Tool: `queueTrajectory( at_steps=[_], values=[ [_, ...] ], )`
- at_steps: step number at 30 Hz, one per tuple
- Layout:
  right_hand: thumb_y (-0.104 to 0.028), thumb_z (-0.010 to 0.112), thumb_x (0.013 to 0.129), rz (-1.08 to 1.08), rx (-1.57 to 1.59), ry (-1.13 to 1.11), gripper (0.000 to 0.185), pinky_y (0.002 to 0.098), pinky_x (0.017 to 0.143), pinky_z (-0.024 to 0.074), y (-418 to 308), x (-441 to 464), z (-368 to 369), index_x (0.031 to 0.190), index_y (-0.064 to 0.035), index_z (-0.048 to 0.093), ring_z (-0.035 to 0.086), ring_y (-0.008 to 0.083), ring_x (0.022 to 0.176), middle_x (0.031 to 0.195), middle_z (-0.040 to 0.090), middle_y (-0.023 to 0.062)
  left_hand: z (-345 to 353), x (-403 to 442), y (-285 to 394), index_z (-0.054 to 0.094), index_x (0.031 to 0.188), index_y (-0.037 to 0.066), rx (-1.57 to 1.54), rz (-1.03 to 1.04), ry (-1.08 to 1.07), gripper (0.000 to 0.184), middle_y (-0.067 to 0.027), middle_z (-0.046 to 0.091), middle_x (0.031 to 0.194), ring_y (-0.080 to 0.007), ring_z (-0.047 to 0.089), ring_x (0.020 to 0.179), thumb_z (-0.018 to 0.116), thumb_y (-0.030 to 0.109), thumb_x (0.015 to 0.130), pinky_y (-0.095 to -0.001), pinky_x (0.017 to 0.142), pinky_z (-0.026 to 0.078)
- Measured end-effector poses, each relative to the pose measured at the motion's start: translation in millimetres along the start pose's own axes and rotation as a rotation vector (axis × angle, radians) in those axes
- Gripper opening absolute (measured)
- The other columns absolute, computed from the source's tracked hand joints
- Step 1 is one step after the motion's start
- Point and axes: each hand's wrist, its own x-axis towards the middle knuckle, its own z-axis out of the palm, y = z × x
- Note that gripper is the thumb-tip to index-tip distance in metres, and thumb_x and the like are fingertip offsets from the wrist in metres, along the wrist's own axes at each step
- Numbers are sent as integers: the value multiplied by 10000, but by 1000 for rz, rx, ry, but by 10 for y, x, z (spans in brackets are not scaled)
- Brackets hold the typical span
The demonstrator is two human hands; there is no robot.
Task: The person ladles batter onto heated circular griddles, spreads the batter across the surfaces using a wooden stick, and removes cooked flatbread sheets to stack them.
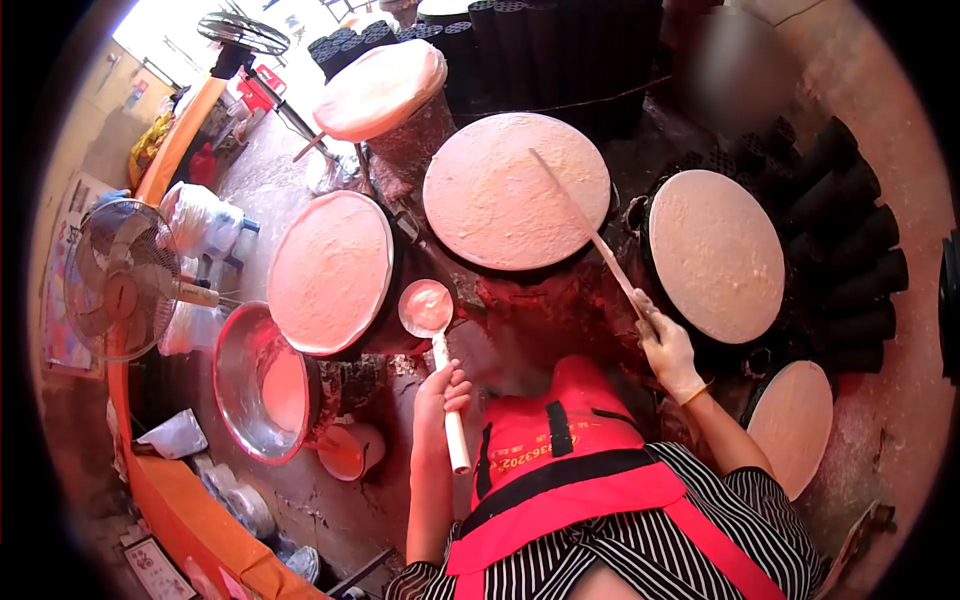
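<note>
My left hand (440, 390) is wrapped round the pale handle of a ladle (427, 306), whose round bowl holds batter. The bowl is beside the lower right edge of the left round griddle (332, 270), which is covered with a pale sheet of batter. My right hand (668, 352), in a thin glove, grips a long flat wooden spatula (590, 228). Its blade reaches over the middle griddle (490, 190), where another pale round sheet lies; I cannot tell whether the blade touches it. To the right is a third covered griddle (716, 255).
A metal basin (228, 385) with batter and a small bucket (352, 450) are at the lower left. Pale sheets are stacked (385, 88) at the back. Black coal cylinders (850, 240) crowd the right. Another round griddle (790, 430) and a fan (122, 280) are at the sides.
</note>
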Motion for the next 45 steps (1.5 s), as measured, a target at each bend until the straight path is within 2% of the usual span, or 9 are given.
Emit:
queueTrajectory(
  at_steps=[11,15,22,25,29,30,35,38,45],
  values=[
    [-290,569,864,-42,-630,-258,285,430,543,484,-13,-86,-314,1120,-181,630,596,309,591,704,551,111,-49,-131,-31,435,1076,1,68,65,-9,137,-11,372,742,-56,327,540,442,68,956,-160,381,265],
    [-280,568,890,339,-217,-215,364,429,684,492,85,161,267,1222,-129,575,615,394,825,903,631,237,-102,-227,-2,435,1072,-7,25,74,-1,136,-14,373,745,-56,328,538,436,68,959,-158,383,270],
    [-228,571,888,63,520,-427,480,338,956,429,-370,336,1317,1322,-49,474,537,277,1180,1270,543,200,-83,-655,130,432,1113,-32,-72,176,-24,177,-20,375,750,-55,340,538,423,63,964,-156,384,281],
    [-267,495,939,489,632,-556,464,240,390,377,-846,1289,1319,1340,-43,434,466,85,448,603,525,23,-157,-839,242,433,1127,-33,-77,264,-6,190,-19,374,741,-57,339,531,421,60,962,-159,373,276],
    [-219,390,946,473,488,-489,449,254,368,388,-858,2343,1924,1370,-69,384,450,109,419,638,538,61,-394,-1010,564,438,1138,-15,-77,347,-13,194,-30,385,747,-62,340,522,420,59,960,-165,366,274],
    [-130,379,892,480,362,-435,273,303,350,384,-1156,2452,2093,1113,-35,508,488,156,424,614,531,86,-547,-1033,837,438,1141,-11,-72,361,-22,195,-32,388,750,-63,339,519,420,59,960,-165,366,275],
    [-101,414,876,542,383,-721,308,290,331,363,-1691,2113,2459,1171,-73,497,452,145,396,582,484,68,-954,-1101,1674,441,1163,26,19,365,38,210,-32,399,764,-57,326,497,431,74,959,-159,372,266],
    [-206,426,927,614,421,-479,413,257,326,345,-1952,1911,2881,1335,-146,449,418,107,378,581,455,28,-1197,-1183,2171,438,1163,26,55,363,57,214,-29,403,768,-54,323,491,425,77,956,-160,362,265],
    [-282,487,919,434,185,-8,384,373,894,447,-1283,1733,4290,1267,-132,548,603,318,1042,1152,615,172,-1509,-1495,2978,435,1203,16,64,361,110,245,-21,394,774,-44,328,498,406,88,971,-153,358,272]
  ],
)
